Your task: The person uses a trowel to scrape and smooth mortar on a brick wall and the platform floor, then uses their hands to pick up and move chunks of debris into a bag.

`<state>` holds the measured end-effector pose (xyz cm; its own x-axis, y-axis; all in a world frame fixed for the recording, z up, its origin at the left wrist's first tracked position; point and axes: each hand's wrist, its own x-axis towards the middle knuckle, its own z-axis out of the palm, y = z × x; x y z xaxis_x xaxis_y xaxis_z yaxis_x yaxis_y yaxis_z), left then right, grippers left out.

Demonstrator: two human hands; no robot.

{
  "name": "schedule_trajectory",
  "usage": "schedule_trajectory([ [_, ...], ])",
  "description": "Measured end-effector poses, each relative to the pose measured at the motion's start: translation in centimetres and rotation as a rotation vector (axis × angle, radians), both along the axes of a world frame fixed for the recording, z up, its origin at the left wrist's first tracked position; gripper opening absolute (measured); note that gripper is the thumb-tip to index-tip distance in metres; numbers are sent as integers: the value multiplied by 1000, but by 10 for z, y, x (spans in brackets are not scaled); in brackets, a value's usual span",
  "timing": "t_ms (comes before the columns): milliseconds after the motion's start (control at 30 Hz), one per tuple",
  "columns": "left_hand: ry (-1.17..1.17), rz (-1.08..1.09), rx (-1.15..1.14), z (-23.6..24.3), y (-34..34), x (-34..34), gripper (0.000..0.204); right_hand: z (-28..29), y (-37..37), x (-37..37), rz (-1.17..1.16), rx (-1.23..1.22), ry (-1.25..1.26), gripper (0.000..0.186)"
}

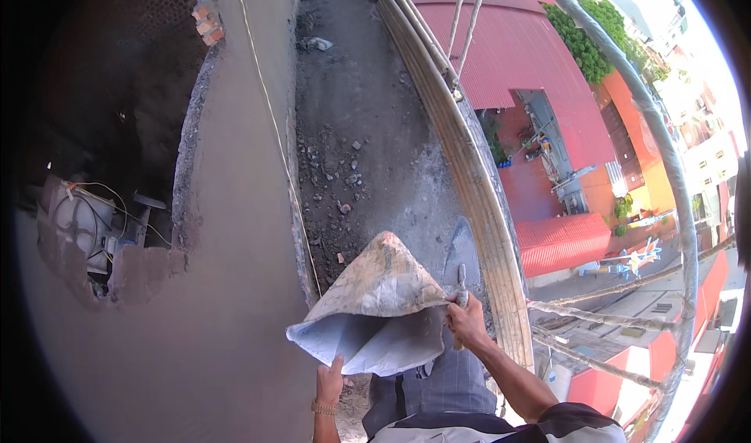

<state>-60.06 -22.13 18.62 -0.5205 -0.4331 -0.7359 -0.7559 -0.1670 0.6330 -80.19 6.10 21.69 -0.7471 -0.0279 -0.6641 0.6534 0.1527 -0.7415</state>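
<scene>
An empty-looking, dirty white sack (383,279) hangs in front of me, its mouth spread toward my body and its closed corner pointing away. My left hand (330,382) pinches the near left part of its rim, thumb over the edge. At the opposite side, my right hand (468,323) is closed round the handle of a trowel (461,251) and also against the sack's right edge. The trowel's grey blade points away from me, beyond the hand. What the sack's folds hold inside is partly in shadow.
A smooth grey plastered wall (235,208) with a jagged opening stands at left, a thin cord (270,107) along it. Rubble (344,181) lies on the narrow ledge. Long boards (461,154) edge the right side, beside a drop to red roofs (501,44). A pole (665,138) and ropes (602,314) hang beyond.
</scene>
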Motion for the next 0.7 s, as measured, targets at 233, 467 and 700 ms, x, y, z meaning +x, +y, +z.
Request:
schedule_trajectory([
  [233, 138, 173, 41, 31, -42, -184, 44, 30, -46, -173, -106, -28, -4, 11],
  [467, 89, 269, -48, 30, -94, -373, 33, 9, -99, -386, 102, -91, -96, 10],
  [700, 22, 394, -57, 39, -112, -523, 30, -13, -170, -582, 247, -69, -129, 14],
])
